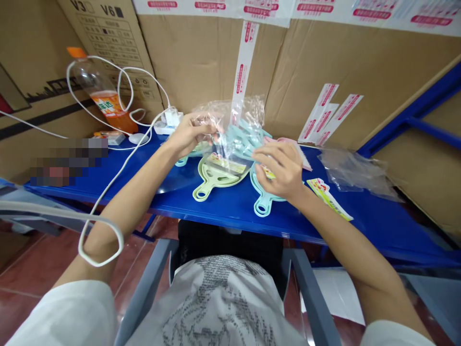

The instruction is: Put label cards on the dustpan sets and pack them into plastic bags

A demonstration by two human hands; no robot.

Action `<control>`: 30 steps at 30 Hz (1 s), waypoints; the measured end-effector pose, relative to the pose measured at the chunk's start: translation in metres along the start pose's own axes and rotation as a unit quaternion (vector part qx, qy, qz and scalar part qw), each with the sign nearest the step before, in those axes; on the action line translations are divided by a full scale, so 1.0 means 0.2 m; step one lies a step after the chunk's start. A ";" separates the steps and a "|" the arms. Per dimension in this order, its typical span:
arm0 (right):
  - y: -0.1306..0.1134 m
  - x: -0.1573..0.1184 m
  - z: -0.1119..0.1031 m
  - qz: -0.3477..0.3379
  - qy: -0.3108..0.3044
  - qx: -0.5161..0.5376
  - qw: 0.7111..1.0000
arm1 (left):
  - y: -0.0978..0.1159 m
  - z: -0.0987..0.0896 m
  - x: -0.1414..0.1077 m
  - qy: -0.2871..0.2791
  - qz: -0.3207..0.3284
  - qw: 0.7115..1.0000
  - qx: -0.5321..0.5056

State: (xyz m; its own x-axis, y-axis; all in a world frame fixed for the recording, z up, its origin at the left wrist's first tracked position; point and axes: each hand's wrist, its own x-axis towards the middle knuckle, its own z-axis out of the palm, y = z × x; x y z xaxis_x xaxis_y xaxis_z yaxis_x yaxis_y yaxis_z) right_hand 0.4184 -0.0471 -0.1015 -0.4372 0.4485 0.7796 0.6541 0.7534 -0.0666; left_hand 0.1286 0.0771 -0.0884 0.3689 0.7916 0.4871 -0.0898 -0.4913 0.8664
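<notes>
Head view, sole view. Found above the blue worktop (pixel 226 207): a clear plastic bag (pixel 254 106), crinkled, with light-blue plastic pieces (pixel 245 138) showing through or just behind the film; exact relation not possible to tell. Noted at upper left of the bag: left hand (pixel 196 130), fingers drawn together, apparently pinching film, though slightly blurred. Noted at lower right: right hand (pixel 279 168), fingers half curled beside the light-blue pieces; cannot tell any firm grip.

Recorded on the worktop, between the forearms: a pale-green pan-shaped piece (pixel 220 179) with ring handle, under the bag. Recorded partly beneath the right hand: a light-blue pan-shaped piece (pixel 265 198). Behind that hand: a pink piece (pixel 303 156). Further right: a printed card (pixel 329 198) and flat clear bags (pixel 355 170).

Step in hand, by judgement: two-handed handling of bag and light-blue pieces together. Called for next, by judgement: a steady left pinch, film kept spread and unsnagged, and light right-hand guidance of the pieces, clear of the pan-shaped pieces below.
</notes>
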 end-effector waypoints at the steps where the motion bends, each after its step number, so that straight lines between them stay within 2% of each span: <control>1: 0.00 0.00 -0.01 0.020 0.040 -0.003 0.999 | 0.00 0.00 -0.01 -0.018 -0.006 1.000 0.006; 3: 0.01 0.01 -0.02 0.074 0.095 0.001 0.993 | 0.01 0.00 -0.02 -0.061 -0.015 0.998 0.016; 6: 0.05 0.03 -0.04 0.174 0.108 0.046 0.978 | 0.00 0.01 -0.03 -0.100 -0.018 0.995 0.021; 9: 0.11 0.05 -0.05 0.258 0.053 0.180 0.948 | -0.02 0.01 -0.02 -0.068 -0.005 0.997 0.022; 12: 0.15 0.05 -0.05 0.324 -0.018 0.334 0.885 | -0.06 -0.01 0.00 -0.009 0.021 0.998 0.059; 15: 0.14 0.04 -0.05 0.355 -0.033 0.402 0.843 | -0.08 -0.02 0.02 0.019 0.065 0.991 0.116; 17: 0.13 0.04 -0.05 0.360 -0.022 0.412 0.837 | -0.07 0.00 0.01 0.019 0.110 0.980 0.164; 20: 0.12 0.04 -0.04 0.367 -0.013 0.408 0.836 | -0.03 0.05 -0.01 0.018 0.186 0.947 0.261; 23: 0.15 0.03 -0.02 0.369 -0.012 0.405 0.836 | 0.00 0.07 -0.03 0.033 0.217 0.914 0.340; 25: 0.17 0.03 -0.01 0.373 -0.004 0.406 0.835 | 0.00 0.06 -0.03 0.070 0.213 0.902 0.368; 30: 0.18 0.02 0.00 0.398 -0.002 0.399 0.826 | 0.00 -0.06 -0.02 0.216 0.172 0.884 0.377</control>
State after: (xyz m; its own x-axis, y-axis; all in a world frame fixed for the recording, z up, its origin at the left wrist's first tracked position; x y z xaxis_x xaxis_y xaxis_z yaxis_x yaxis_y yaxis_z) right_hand 0.4407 -0.0176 -0.1009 -0.0671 0.9547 0.2899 0.1207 0.2962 -0.9475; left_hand 0.1161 0.0784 -0.0889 0.0382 0.5327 0.8455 0.5739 -0.7043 0.4178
